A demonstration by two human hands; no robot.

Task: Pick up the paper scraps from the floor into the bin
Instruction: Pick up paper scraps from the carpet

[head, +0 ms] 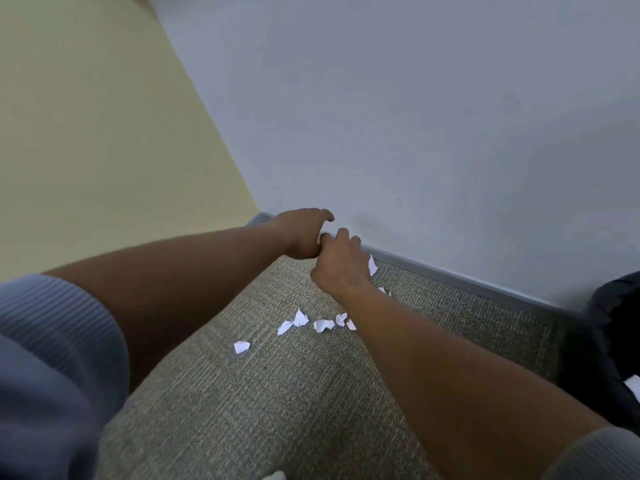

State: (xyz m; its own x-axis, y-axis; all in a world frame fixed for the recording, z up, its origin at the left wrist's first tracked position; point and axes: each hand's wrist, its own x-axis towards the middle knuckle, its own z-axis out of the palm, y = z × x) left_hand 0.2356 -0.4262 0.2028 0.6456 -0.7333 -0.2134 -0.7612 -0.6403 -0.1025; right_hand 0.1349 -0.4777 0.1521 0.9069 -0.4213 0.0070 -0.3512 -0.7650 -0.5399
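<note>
Several white paper scraps lie on the grey-beige carpet, among them a lone scrap (pixel 241 346) on the left and a loose row of scraps (pixel 323 324) in the middle, partly under my right forearm. My right hand (pixel 341 263) is near the skirting board, fingers curled, and a larger white scrap (pixel 372 265) sticks out past its fingers. My left hand (pixel 303 235) is cupped right beside it, touching my right fingertips, with its palm hidden. A dark bin (pixel 616 341) sits at the right edge with some white paper (pixel 634 388) inside.
A pale grey wall (pixel 415 133) with a grey skirting board (pixel 467 280) runs just beyond my hands. A yellow wall (pixel 86 133) meets it at the corner on the left. The carpet (pixel 259 410) stretches toward me.
</note>
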